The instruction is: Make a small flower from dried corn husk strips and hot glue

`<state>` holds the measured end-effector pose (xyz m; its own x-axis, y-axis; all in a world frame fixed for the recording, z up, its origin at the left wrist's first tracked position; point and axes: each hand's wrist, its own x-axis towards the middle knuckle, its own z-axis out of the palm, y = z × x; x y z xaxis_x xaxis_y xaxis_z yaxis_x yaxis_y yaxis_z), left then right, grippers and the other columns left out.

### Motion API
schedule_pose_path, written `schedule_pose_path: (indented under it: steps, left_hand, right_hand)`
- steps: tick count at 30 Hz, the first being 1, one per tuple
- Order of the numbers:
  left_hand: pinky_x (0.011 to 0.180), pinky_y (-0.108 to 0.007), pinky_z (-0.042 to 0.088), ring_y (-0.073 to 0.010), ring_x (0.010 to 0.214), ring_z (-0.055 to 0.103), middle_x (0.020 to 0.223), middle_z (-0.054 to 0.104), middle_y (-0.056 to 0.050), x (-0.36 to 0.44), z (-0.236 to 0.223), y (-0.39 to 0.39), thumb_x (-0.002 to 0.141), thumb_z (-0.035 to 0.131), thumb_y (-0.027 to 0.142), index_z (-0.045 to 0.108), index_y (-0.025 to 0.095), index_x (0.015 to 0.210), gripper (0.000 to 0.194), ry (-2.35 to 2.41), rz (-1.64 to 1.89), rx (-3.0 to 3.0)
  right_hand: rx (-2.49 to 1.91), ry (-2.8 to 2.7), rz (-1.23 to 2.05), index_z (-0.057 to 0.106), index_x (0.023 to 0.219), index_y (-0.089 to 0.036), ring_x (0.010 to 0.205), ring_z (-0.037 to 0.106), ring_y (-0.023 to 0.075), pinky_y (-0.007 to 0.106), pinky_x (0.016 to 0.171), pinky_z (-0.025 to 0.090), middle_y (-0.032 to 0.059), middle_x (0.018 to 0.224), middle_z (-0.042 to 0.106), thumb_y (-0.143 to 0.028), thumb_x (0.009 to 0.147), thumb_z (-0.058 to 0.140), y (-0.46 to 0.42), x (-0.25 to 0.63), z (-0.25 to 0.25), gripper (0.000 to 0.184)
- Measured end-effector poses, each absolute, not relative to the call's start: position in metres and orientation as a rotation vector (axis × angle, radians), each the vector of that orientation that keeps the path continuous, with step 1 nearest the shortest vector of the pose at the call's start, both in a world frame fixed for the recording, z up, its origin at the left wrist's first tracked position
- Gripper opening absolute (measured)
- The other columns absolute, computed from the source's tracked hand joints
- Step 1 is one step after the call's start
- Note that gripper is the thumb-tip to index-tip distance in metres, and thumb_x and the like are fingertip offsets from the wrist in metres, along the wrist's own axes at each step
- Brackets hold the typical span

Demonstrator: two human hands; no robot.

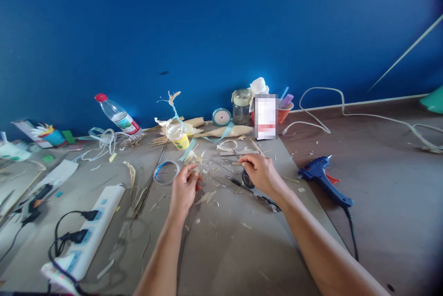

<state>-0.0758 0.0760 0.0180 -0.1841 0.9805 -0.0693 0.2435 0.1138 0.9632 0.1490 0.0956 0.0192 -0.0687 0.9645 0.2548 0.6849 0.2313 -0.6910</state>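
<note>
The left hand (187,185) hung over the bench (228,254) with its fingers loosely curled; whether it held anything could not be told. The tape roll (166,173) lay just beside it, on its left. The right hand (258,170) was narrowed to a pinch on a thin grey piece (236,152), which pointed away from the person amid scattered scraps (206,196). A black pen (235,181) lay between the hands, near the right one.

Behind the hands stood a yellow cup (178,140) with a twisted blue stem rising from it, a ribbon spool (222,117) and a lidded jar (241,111). A bottle (122,118) leaned at the left, beyond the power strip (96,229), which had two black plugs in it. Well to the right lay a blue glue gun (325,178).
</note>
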Motion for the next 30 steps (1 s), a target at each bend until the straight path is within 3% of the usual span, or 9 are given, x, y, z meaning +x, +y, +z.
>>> schedule_pose_path:
  steps: [4,9,17,30]
  left_hand:
    - [0.053,-0.025,0.043,-0.0116,0.049,0.053,0.074,0.063,-0.001,-0.085,0.008,0.082,0.077,0.051,0.026,0.054,0.018,0.108,0.032,1.808,1.169,1.43]
    - [0.073,-0.034,0.046,-0.0172,0.071,0.056,0.088,0.059,-0.007,-0.095,0.001,0.087,0.076,0.052,0.018,0.058,0.018,0.105,0.029,2.04,1.202,1.814]
    - [0.082,-0.034,0.046,-0.0202,0.095,0.053,0.099,0.053,-0.009,-0.088,0.007,0.081,0.081,0.049,0.018,0.062,0.019,0.096,0.019,1.868,1.314,1.953]
    - [0.08,-0.033,0.045,-0.0201,0.091,0.055,0.094,0.057,-0.01,-0.07,0.02,0.071,0.083,0.046,0.02,0.064,0.018,0.086,0.018,1.691,1.29,1.899]
  right_hand:
    - [-1.545,-1.857,0.386,0.064,0.081,-0.021,0.077,0.062,0.0186,0.032,0.076,0.033,0.0019,0.078,0.07,-0.011,0.076,0.048,0.096,0.134,0.007,0.02]
    - [-1.438,-1.94,0.208,0.064,0.081,-0.021,0.082,0.057,0.0171,0.033,0.08,0.027,0.0021,0.082,0.067,-0.006,0.076,0.046,0.096,0.122,0.001,0.024]
    - [-1.531,-2.151,0.127,0.066,0.074,-0.02,0.089,0.047,0.0211,0.035,0.08,0.025,0.0057,0.079,0.062,-0.019,0.082,0.051,0.096,0.113,-0.003,0.017]
    - [-1.629,-2.26,0.035,0.06,0.068,-0.015,0.086,0.047,0.0242,0.036,0.075,0.025,0.0104,0.077,0.062,-0.011,0.08,0.045,0.098,0.111,-0.002,0.02]
